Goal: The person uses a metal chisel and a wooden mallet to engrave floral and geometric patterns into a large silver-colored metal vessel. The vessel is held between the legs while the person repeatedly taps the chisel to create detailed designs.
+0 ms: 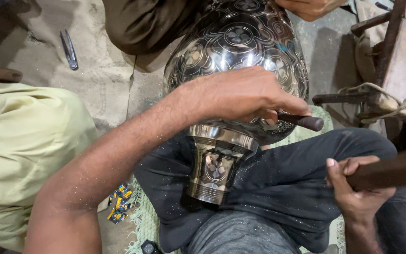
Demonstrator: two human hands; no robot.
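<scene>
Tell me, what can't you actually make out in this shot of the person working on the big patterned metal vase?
All in the head view:
- Tip of the dark tool: hidden under the left hand.
- Head of the wooden handle gripped by the right hand: cut off by the right edge.
- Top of the vase: cut off by the top edge.
- Another person's hand: mostly out of frame.
- Small blue-and-yellow packets: too small to identify.

Left arm bare, reaching in from lower left, forearm angled up and right across the vase. Left hand palm down on the vase's lower belly, fingers curled tight round a dark tool. Right hand low, right of the vase, fist wrapped round a brown handle, thumb on top.
</scene>
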